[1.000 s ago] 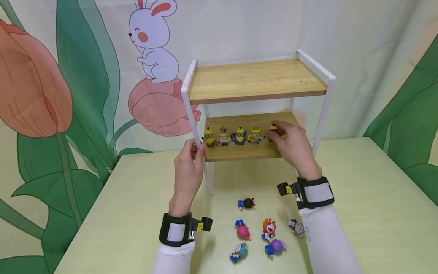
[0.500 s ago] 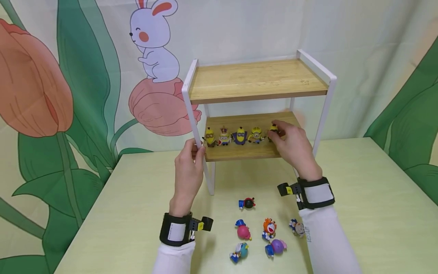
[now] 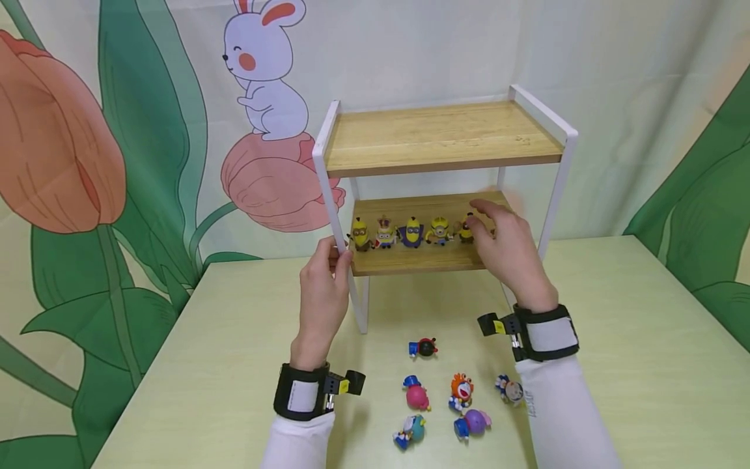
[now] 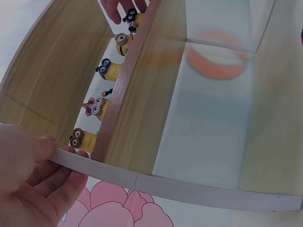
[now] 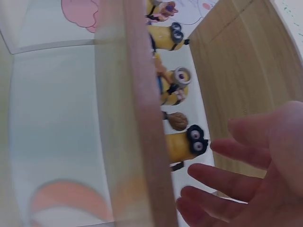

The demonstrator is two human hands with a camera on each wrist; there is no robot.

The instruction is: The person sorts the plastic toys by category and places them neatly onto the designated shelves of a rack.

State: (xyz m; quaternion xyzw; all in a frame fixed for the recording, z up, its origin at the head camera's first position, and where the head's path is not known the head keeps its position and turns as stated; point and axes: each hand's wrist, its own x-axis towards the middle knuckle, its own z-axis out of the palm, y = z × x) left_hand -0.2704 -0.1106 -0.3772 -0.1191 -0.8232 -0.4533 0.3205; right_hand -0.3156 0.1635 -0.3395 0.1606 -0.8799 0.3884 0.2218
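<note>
On the small rack's lower wooden shelf (image 3: 418,262), several yellow Minion figures stand in a row. They include a banana-topped figure (image 3: 360,234) at the left end, a crowned one (image 3: 385,233) and a blue-caped one (image 3: 412,232). My left hand (image 3: 323,293) pinches the rack's white left post (image 3: 331,215) between thumb and fingers. Beside the rightmost Minion (image 3: 466,232), my right hand (image 3: 510,254) is spread with nothing in it. The right wrist view shows a gap between those fingers (image 5: 227,182) and the black-goggled Minion (image 5: 184,145).
The rack's upper wooden shelf (image 3: 439,137) overhangs the row of figures. On the table (image 3: 246,365) in front lie several colourful toy figures, among them a pink one (image 3: 416,395), an orange-maned one (image 3: 461,392) and a purple one (image 3: 473,423).
My right hand has let go of the rightmost Minion and drawn slightly to the right, its fingers spread. The left hand stays on the post.
</note>
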